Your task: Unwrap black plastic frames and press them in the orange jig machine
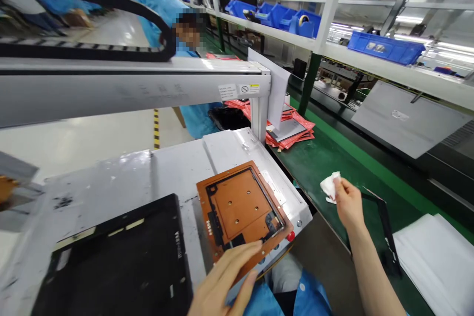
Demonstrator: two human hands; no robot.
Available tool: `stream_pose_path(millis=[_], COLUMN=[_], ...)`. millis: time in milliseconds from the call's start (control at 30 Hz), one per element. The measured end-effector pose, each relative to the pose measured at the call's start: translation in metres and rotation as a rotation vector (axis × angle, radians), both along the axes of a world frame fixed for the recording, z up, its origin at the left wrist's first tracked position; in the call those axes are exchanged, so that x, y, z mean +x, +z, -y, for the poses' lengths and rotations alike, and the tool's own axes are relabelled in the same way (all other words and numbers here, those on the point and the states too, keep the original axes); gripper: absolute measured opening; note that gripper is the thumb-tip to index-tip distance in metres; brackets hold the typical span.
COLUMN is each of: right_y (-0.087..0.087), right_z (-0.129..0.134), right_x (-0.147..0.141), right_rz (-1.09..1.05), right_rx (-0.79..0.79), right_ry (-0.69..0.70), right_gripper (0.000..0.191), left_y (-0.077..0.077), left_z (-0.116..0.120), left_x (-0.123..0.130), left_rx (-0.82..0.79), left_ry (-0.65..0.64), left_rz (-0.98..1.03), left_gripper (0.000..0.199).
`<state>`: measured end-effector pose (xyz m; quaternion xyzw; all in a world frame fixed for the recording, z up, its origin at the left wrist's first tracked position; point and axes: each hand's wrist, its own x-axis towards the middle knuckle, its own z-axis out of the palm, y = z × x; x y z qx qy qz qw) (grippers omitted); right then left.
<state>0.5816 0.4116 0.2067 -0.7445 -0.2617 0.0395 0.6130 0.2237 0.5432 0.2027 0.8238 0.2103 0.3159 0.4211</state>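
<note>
Left hand (225, 281) at the near edge of the orange plate (242, 206); fingers spread, nothing gripped. Whether the fingertips press on the plate, cannot tell. Plate sits on the white bed (177, 173), angled, a dark outline around its middle. Best steadied by the rim, I'd judge, with fingers off the dark parts. Right hand (349, 202), over the green bench (326, 158), has a crumpled wipe (328, 186) pinched between thumb and fingers. Wipe is bunched, ragged at the bottom; a flat fold and light, even pressure would likely serve better than a wad. Mind the thin black frame (387, 232) just right of that hand.

Surface: black jig (122, 256) at left on the bed, bed smudged in places; red button (291, 236) by the plate's near right corner. Bench carries red wraps (305, 126), the black frame, then white sheets (437, 252).

Room: grey beam (129, 89) across the left, person in blue (155, 5) beyond it; blue bins (276, 15) on a rack, blue crate (385, 48) farther right.
</note>
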Motion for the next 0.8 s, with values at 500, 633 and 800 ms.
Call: stream_pose_path(millis=[500, 633, 800], right_y=[-0.02, -0.039, -0.045], right_z=[-0.022, -0.008, 0.003], right_x=[-0.172, -0.165, -0.154], right_rz=[0.376, 0.339, 0.332], right_rx=[-0.104, -0.188, -0.202], right_ry=[0.94, 0.93, 0.869], right_gripper=[0.046, 0.04, 0.038], left_y=[-0.025, -0.024, -0.024], left_z=[-0.114, -0.182, -0.22], left_x=[-0.161, -0.205, -0.189], left_rx=[-0.698, -0.755, -0.766], left_ry=[1.145, 1.116, 0.879], left_rz=[0.677, 0.748, 0.809], left_gripper=[0.011, 0.024, 0.022])
